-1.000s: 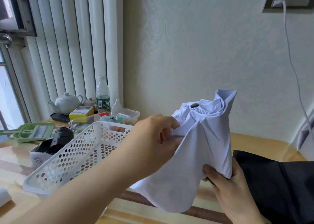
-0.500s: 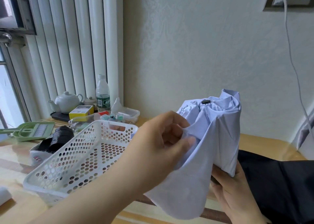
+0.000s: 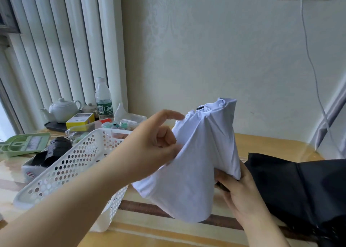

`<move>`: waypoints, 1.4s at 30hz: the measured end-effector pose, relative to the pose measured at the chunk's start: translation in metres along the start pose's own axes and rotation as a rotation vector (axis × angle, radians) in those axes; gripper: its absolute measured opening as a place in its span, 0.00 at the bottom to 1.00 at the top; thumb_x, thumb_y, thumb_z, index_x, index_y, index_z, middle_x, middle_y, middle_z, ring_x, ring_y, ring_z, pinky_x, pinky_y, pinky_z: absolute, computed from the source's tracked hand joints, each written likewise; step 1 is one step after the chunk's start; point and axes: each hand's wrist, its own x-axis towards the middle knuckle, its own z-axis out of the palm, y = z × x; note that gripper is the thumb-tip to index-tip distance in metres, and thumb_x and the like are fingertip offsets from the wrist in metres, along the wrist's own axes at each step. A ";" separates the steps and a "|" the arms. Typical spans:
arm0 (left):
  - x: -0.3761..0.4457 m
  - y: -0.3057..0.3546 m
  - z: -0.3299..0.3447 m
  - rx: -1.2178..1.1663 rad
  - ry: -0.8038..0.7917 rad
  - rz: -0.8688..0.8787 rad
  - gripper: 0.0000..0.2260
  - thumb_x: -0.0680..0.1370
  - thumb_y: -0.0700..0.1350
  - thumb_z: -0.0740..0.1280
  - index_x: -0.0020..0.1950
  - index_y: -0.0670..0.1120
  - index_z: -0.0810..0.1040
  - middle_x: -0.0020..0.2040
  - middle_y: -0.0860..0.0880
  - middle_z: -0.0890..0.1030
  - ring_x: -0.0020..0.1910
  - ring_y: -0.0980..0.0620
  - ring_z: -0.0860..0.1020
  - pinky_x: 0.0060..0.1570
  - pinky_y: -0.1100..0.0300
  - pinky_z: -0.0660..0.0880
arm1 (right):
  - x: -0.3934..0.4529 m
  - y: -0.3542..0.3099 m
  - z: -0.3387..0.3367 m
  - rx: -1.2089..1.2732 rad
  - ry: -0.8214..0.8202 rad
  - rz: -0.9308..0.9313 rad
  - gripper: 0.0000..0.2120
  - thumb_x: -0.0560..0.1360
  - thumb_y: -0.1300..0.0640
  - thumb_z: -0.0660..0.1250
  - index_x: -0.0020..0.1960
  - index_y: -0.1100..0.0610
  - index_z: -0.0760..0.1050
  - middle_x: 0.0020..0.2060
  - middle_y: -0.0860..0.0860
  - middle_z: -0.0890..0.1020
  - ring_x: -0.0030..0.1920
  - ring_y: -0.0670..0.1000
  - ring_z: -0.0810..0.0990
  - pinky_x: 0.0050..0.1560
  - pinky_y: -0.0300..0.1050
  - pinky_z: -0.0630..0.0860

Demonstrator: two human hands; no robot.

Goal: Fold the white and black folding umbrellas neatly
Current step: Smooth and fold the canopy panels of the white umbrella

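White umbrella (image 3: 202, 153) upright, tip up.

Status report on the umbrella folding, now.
Left hand pinches a pleat of the white umbrella; right hand grips its lower end. Black umbrella unfolded on the table. White basket close at left.

The left hand (image 3: 151, 145) reaches in from the left, forefinger extended, other fingers curled, pinching cloth. The right hand (image 3: 241, 192) grips from below.

No text is reading clearly; the green label on the water bottle (image 3: 103, 98), left of centre, is showing only illegible characters.
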 end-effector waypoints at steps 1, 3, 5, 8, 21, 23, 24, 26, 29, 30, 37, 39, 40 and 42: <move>0.003 0.001 -0.001 0.023 -0.007 -0.019 0.14 0.71 0.42 0.69 0.53 0.54 0.75 0.29 0.55 0.75 0.29 0.52 0.74 0.35 0.54 0.73 | -0.001 0.000 0.001 -0.026 0.003 -0.006 0.14 0.69 0.71 0.71 0.46 0.53 0.82 0.42 0.58 0.82 0.43 0.58 0.78 0.43 0.52 0.74; 0.008 0.003 -0.003 0.059 0.011 -0.049 0.07 0.70 0.47 0.70 0.47 0.54 0.76 0.29 0.54 0.77 0.30 0.50 0.75 0.37 0.47 0.75 | -0.001 0.000 0.002 -0.050 0.007 -0.020 0.19 0.71 0.73 0.66 0.45 0.49 0.82 0.45 0.58 0.82 0.45 0.58 0.79 0.46 0.56 0.72; 0.012 0.004 -0.003 0.136 0.054 -0.083 0.05 0.71 0.50 0.71 0.43 0.52 0.76 0.29 0.52 0.79 0.31 0.51 0.75 0.41 0.46 0.76 | -0.002 -0.001 0.002 -0.078 0.006 -0.034 0.20 0.72 0.74 0.65 0.45 0.49 0.82 0.47 0.60 0.82 0.45 0.59 0.79 0.46 0.57 0.72; 0.013 0.001 -0.004 0.211 0.045 -0.076 0.04 0.74 0.46 0.68 0.39 0.51 0.75 0.33 0.49 0.82 0.30 0.52 0.74 0.39 0.53 0.74 | -0.001 0.000 0.000 -0.100 0.011 -0.032 0.18 0.72 0.73 0.65 0.47 0.51 0.82 0.47 0.63 0.81 0.46 0.60 0.79 0.45 0.57 0.72; 0.000 -0.006 0.005 -0.137 0.028 0.128 0.04 0.71 0.42 0.67 0.41 0.51 0.78 0.32 0.43 0.72 0.31 0.51 0.71 0.33 0.61 0.70 | 0.003 0.000 -0.005 0.017 -0.010 -0.054 0.28 0.48 0.47 0.84 0.45 0.54 0.81 0.40 0.57 0.78 0.40 0.57 0.75 0.39 0.52 0.70; -0.001 -0.007 0.006 -0.170 -0.006 0.088 0.10 0.71 0.41 0.65 0.46 0.55 0.79 0.35 0.35 0.72 0.33 0.48 0.70 0.35 0.56 0.68 | 0.002 -0.001 -0.005 0.010 -0.013 -0.067 0.28 0.48 0.46 0.84 0.44 0.53 0.82 0.41 0.58 0.78 0.41 0.57 0.75 0.42 0.54 0.69; 0.000 -0.009 0.005 -0.131 -0.046 0.062 0.11 0.72 0.41 0.64 0.49 0.55 0.79 0.37 0.33 0.73 0.34 0.46 0.70 0.36 0.53 0.67 | 0.001 -0.002 -0.004 -0.007 -0.014 -0.069 0.27 0.48 0.47 0.84 0.44 0.52 0.82 0.41 0.58 0.78 0.42 0.57 0.75 0.42 0.55 0.69; 0.004 -0.010 0.001 0.019 -0.135 0.024 0.11 0.72 0.41 0.62 0.51 0.52 0.78 0.40 0.32 0.77 0.33 0.44 0.73 0.34 0.52 0.68 | 0.000 -0.003 -0.004 -0.056 -0.024 -0.068 0.18 0.54 0.54 0.80 0.43 0.51 0.82 0.40 0.56 0.79 0.41 0.57 0.74 0.40 0.52 0.70; 0.011 -0.005 -0.003 0.165 -0.205 -0.025 0.13 0.71 0.49 0.62 0.54 0.47 0.75 0.40 0.38 0.82 0.36 0.38 0.79 0.36 0.52 0.75 | 0.001 -0.003 -0.002 -0.152 -0.024 -0.104 0.10 0.63 0.62 0.70 0.40 0.49 0.81 0.34 0.53 0.77 0.36 0.55 0.71 0.33 0.43 0.70; 0.013 -0.003 -0.005 0.184 -0.218 -0.042 0.17 0.70 0.53 0.63 0.55 0.46 0.74 0.42 0.37 0.82 0.38 0.38 0.80 0.39 0.47 0.78 | 0.001 -0.003 -0.001 -0.176 -0.022 -0.115 0.11 0.64 0.63 0.68 0.40 0.48 0.81 0.33 0.52 0.76 0.35 0.54 0.70 0.33 0.42 0.70; 0.008 -0.008 -0.005 0.195 0.132 0.013 0.14 0.72 0.42 0.72 0.32 0.43 0.69 0.26 0.45 0.79 0.26 0.53 0.75 0.32 0.59 0.73 | 0.001 -0.001 -0.001 -0.164 0.013 -0.131 0.14 0.63 0.64 0.68 0.43 0.47 0.83 0.34 0.50 0.78 0.34 0.50 0.72 0.31 0.40 0.71; 0.003 -0.010 -0.002 0.135 0.258 0.044 0.16 0.70 0.41 0.75 0.31 0.41 0.69 0.28 0.41 0.79 0.27 0.52 0.72 0.32 0.60 0.69 | 0.002 -0.001 0.002 -0.129 0.000 -0.119 0.13 0.63 0.64 0.68 0.40 0.48 0.82 0.33 0.50 0.78 0.33 0.50 0.72 0.30 0.39 0.71; 0.001 -0.011 -0.001 0.085 0.274 0.050 0.16 0.69 0.42 0.76 0.31 0.41 0.70 0.28 0.40 0.78 0.28 0.52 0.72 0.34 0.58 0.68 | 0.002 -0.001 0.003 -0.124 -0.007 -0.117 0.12 0.63 0.64 0.68 0.39 0.48 0.82 0.33 0.50 0.78 0.33 0.49 0.72 0.30 0.39 0.70; 0.001 -0.015 -0.002 -0.026 0.236 0.054 0.10 0.68 0.44 0.72 0.36 0.44 0.71 0.29 0.41 0.74 0.31 0.50 0.69 0.36 0.54 0.67 | 0.001 -0.001 0.003 -0.131 -0.009 -0.119 0.12 0.63 0.64 0.68 0.39 0.48 0.82 0.33 0.50 0.78 0.33 0.50 0.72 0.30 0.39 0.71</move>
